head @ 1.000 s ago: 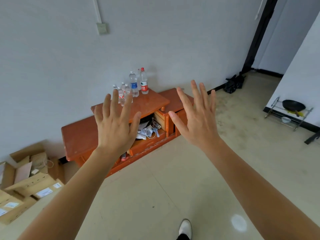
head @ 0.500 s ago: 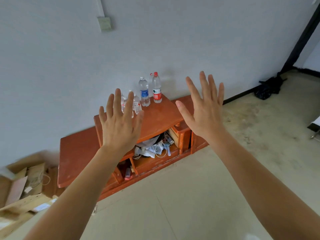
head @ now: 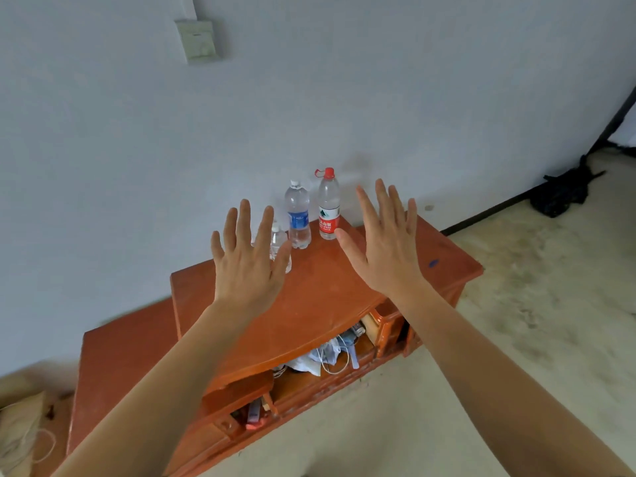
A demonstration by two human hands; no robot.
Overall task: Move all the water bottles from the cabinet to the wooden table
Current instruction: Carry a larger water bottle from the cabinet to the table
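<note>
Compared with half a second ago, the orange-brown cabinet fills more of the view and sits lower in it, and the cardboard box at the left has slid almost out of frame. The black bag on the floor by the wall has moved further in from the right edge. Both hands keep the same raised, spread pose as before. The left hand is held out flat, fingers straight and apart, grasping nothing. It covers part of a small bottle behind it. The right hand is likewise splayed and empty, its thumb tip just beside the red-label bottle; whether they touch cannot be told. That bottle and the blue-label bottle stand upright on the cabinet top near the wall, between the two hands
</note>
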